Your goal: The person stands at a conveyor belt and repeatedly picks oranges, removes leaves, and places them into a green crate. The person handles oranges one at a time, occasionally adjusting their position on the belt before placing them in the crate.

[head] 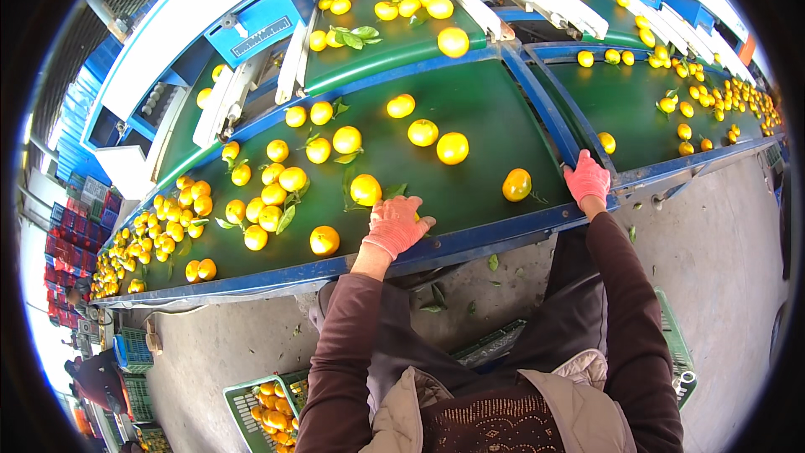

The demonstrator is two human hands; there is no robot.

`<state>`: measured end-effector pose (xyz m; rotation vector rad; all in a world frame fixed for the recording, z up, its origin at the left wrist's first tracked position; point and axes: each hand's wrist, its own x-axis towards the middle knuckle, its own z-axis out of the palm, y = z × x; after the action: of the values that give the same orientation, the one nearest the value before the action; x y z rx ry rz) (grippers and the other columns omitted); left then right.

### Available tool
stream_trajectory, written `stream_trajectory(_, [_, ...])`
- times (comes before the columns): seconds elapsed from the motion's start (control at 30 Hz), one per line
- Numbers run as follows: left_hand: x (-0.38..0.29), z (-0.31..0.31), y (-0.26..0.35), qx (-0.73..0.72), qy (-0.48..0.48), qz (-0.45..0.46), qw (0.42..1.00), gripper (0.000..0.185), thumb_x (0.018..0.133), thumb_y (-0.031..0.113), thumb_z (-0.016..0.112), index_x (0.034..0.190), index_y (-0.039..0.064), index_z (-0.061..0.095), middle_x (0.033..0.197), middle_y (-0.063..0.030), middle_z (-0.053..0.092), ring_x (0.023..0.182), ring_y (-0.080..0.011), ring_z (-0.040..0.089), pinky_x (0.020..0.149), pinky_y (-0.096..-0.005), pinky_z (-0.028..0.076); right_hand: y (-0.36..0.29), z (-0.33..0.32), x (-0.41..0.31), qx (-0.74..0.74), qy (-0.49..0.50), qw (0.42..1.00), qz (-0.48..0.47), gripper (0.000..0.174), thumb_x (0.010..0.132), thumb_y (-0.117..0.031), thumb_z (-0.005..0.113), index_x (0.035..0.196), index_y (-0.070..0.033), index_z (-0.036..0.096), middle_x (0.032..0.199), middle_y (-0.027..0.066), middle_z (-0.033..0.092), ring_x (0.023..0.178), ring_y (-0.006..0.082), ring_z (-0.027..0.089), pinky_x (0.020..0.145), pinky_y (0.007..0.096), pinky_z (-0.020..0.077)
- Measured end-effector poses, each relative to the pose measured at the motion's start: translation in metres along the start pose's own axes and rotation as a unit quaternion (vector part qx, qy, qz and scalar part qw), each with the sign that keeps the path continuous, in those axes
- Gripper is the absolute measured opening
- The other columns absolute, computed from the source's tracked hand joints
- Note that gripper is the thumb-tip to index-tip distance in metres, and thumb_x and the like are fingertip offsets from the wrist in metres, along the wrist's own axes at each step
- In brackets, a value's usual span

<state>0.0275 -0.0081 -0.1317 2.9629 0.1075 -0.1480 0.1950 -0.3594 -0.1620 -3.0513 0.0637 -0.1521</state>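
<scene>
My left hand, in a pink glove, lies over the near part of the green conveyor belt. Beneath its fingers a bit of yellow fruit shows, and a mandarin sits just beyond the fingertips; whether the hand grips the covered fruit is unclear. My right hand, gloved alike, rests on the blue metal frame at the belt's right corner, with no fruit visible in it. A greenish-yellow mandarin lies on the belt to its left. Many more mandarins, some with leaves, spread across the left part.
Feeder belts slope in from behind, between blue sorting-machine housings. A second belt with mandarins runs at right. Green crates stand on the floor, one holding fruit. A person is at lower left, near stacked crates.
</scene>
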Motion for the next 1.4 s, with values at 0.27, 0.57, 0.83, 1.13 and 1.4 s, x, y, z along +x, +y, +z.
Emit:
stream_trajectory(0.27, [-0.002, -0.003, 0.003, 0.006, 0.004, 0.016, 1.0, 0.05, 0.084, 0.05, 0.061, 0.118, 0.014, 0.063, 0.114, -0.0104, 0.064, 0.113, -0.03, 0.057, 0.099, -0.0434, 0.039, -0.001, -0.001, -0.001, -0.002, 0.0, 1.0, 0.003, 0.043, 0.085, -0.04, 0.062, 0.11, -0.007, 0.051, 0.097, 0.0141, 0.07, 0.091, 0.0334, 0.068, 0.083, 0.0448, 0.0474])
stream_trajectory(0.57, [-0.018, -0.021, 0.008, -0.043, 0.071, 0.048, 0.995, 0.047, 0.079, 0.041, 0.069, 0.116, 0.014, 0.063, 0.115, -0.0127, 0.063, 0.109, -0.0368, 0.055, 0.096, -0.0452, 0.042, 0.001, 0.0, 0.0, 0.021, -0.009, 1.0, 0.01, 0.043, 0.084, -0.038, 0.064, 0.109, -0.006, 0.05, 0.097, 0.0191, 0.069, 0.093, 0.0381, 0.065, 0.084, 0.047, 0.0477])
stream_trajectory(0.83, [-0.019, -0.023, 0.008, -0.033, 0.098, 0.075, 0.992, 0.044, 0.078, 0.037, 0.071, 0.114, 0.012, 0.063, 0.113, -0.0121, 0.063, 0.106, -0.0369, 0.056, 0.094, -0.0449, 0.043, 0.001, 0.0, 0.0, 0.011, -0.001, 1.0, -0.003, 0.042, 0.084, -0.038, 0.064, 0.108, -0.006, 0.049, 0.096, 0.019, 0.069, 0.093, 0.0377, 0.065, 0.083, 0.0467, 0.0482])
stream_trajectory(1.13, [-0.013, -0.009, 0.0, -0.038, 0.107, 0.05, 0.992, 0.048, 0.077, 0.041, 0.071, 0.113, 0.01, 0.063, 0.117, -0.0139, 0.061, 0.109, -0.0338, 0.058, 0.098, -0.0448, 0.041, -0.001, -0.002, 0.0, 0.005, -0.002, 1.0, -0.002, 0.044, 0.086, -0.04, 0.061, 0.11, -0.006, 0.05, 0.097, 0.0165, 0.069, 0.094, 0.0355, 0.066, 0.085, 0.0461, 0.0465])
stream_trajectory(1.4, [0.044, 0.009, -0.017, -0.166, 0.166, 0.001, 0.972, 0.087, 0.069, 0.038, 0.081, 0.14, 0.011, 0.04, 0.142, -0.024, 0.039, 0.125, -0.0408, 0.047, 0.102, -0.0438, 0.042, 0.0, -0.003, 0.001, 0.009, -0.021, 1.0, 0.006, 0.043, 0.086, -0.041, 0.06, 0.11, -0.006, 0.05, 0.098, 0.0159, 0.069, 0.094, 0.0349, 0.066, 0.085, 0.0463, 0.0463])
